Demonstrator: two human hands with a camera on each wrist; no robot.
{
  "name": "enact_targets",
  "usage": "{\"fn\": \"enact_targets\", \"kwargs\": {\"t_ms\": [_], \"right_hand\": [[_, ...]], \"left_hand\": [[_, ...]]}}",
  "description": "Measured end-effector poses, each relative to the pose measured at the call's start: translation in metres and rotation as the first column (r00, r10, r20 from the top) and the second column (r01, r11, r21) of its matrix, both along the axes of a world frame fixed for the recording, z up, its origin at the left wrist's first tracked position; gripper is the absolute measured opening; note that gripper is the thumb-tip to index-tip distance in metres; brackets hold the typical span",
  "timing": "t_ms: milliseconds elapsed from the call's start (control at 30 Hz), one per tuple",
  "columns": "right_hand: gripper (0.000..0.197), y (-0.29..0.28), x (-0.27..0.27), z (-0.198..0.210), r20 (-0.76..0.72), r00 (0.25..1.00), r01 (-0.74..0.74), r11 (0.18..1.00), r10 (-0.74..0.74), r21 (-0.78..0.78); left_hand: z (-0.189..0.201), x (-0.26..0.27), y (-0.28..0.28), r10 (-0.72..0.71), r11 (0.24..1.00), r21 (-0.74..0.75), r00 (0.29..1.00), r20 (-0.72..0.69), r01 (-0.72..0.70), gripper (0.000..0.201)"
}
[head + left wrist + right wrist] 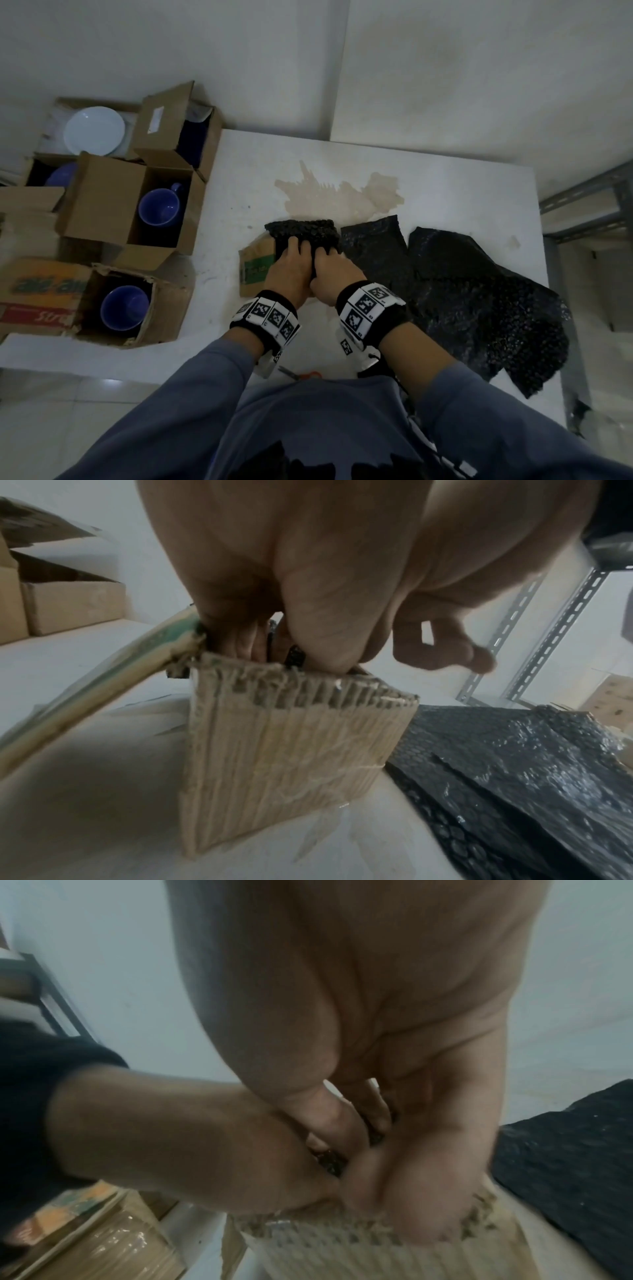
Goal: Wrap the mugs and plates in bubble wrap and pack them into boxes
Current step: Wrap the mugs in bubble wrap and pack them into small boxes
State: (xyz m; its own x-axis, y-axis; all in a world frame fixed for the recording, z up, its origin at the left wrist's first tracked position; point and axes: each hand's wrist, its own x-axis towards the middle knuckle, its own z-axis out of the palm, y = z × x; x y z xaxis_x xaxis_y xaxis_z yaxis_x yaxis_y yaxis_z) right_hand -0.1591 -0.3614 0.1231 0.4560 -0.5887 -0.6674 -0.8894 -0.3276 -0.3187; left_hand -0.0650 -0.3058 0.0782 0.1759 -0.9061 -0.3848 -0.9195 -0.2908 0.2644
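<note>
A bundle wrapped in black bubble wrap [305, 229] stands in a small brown cardboard box [257, 263] in the middle of the white table [445, 178]. What it holds is hidden. My left hand [291, 263] and right hand [329, 270] meet on top of it, fingers dug into the wrap. In the left wrist view my left hand [291, 588] reaches down inside the box [291, 737] with black wrap [296, 654] pinched between fingers and thumb. In the right wrist view my right hand [377, 1015] pinches the wrap [330, 1161] beside the left hand [188, 1137].
Loose black bubble wrap sheets [462, 291] cover the table's right side. Open boxes at the left hold blue mugs [159, 207] [125, 306] and a white plate [94, 130]. Orange-handled scissors [301, 374] lie at the near edge. A metal shelf frame [589, 205] stands on the right.
</note>
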Motion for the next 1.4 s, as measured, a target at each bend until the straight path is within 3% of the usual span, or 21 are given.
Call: {"fn": "enact_targets", "kwargs": {"t_ms": [100, 233, 367, 533, 700, 767, 833, 1000, 1167, 1300, 1400], "right_hand": [[0.056, 0.002, -0.001, 0.0, -0.006, 1.0, -0.019, 0.999, 0.019, -0.039], [0.065, 0.005, 0.0, -0.003, -0.003, 1.0, -0.002, 0.998, 0.002, -0.057], [0.052, 0.001, 0.004, 0.003, -0.036, 0.999, -0.028, 0.996, 0.025, -0.086], [0.035, -0.002, 0.002, 0.008, -0.017, 0.987, -0.158, 0.953, 0.159, -0.259], [0.063, -0.006, -0.002, -0.006, -0.062, 0.984, -0.177, 0.964, 0.168, -0.201], [0.071, -0.003, -0.002, -0.011, -0.098, 0.979, -0.198, 0.959, 0.181, -0.202], [0.067, -0.002, -0.001, -0.011, -0.111, 0.974, -0.219, 0.951, 0.199, -0.22], [0.029, -0.006, 0.003, 0.001, 0.005, 0.968, -0.236, 0.914, 0.252, -0.33], [0.052, -0.006, 0.005, -0.005, -0.037, 0.973, -0.231, 0.938, 0.23, -0.257], [0.049, -0.009, 0.004, -0.01, -0.045, 0.97, -0.244, 0.931, 0.241, -0.27], [0.043, -0.011, 0.003, -0.006, -0.068, 0.959, -0.284, 0.924, 0.276, -0.257]], "left_hand": [[0.003, 0.003, 0.002, 0.011, 1.0, 0.0, 0.999, -0.041, -0.011, 0.074], [0.008, 0.008, -0.004, 0.025, 1.0, -0.005, 0.996, -0.09, -0.026, 0.065], [0.011, 0.008, -0.004, 0.027, 1.0, -0.009, 0.995, -0.098, -0.028, 0.061], [0.007, 0.012, -0.002, 0.007, 1.0, -0.015, 0.996, -0.087, -0.009, 0.065], [0.006, 0.007, 0.0, 0.074, 0.991, -0.099, 0.991, -0.11, -0.085, 0.051], [0.003, 0.001, 0.004, 0.099, 0.981, -0.156, 0.991, -0.088, -0.112, 0.056], [0.002, -0.003, 0.005, 0.094, 0.985, -0.141, 0.994, -0.06, -0.101, 0.063], [0.012, 0.0, 0.0, 0.048, 0.998, -0.047, 0.999, -0.006, -0.048, 0.052], [0.014, 0.001, -0.007, 0.051, 0.998, 0.026, 0.998, -0.019, -0.051, 0.064], [0.007, -0.006, 0.002, 0.067, 0.992, -0.113, 0.995, 0.078, -0.058, 0.051], [0.013, -0.007, 0.002, 0.051, 0.998, -0.039, 0.996, 0.072, -0.048, 0.055]]}}
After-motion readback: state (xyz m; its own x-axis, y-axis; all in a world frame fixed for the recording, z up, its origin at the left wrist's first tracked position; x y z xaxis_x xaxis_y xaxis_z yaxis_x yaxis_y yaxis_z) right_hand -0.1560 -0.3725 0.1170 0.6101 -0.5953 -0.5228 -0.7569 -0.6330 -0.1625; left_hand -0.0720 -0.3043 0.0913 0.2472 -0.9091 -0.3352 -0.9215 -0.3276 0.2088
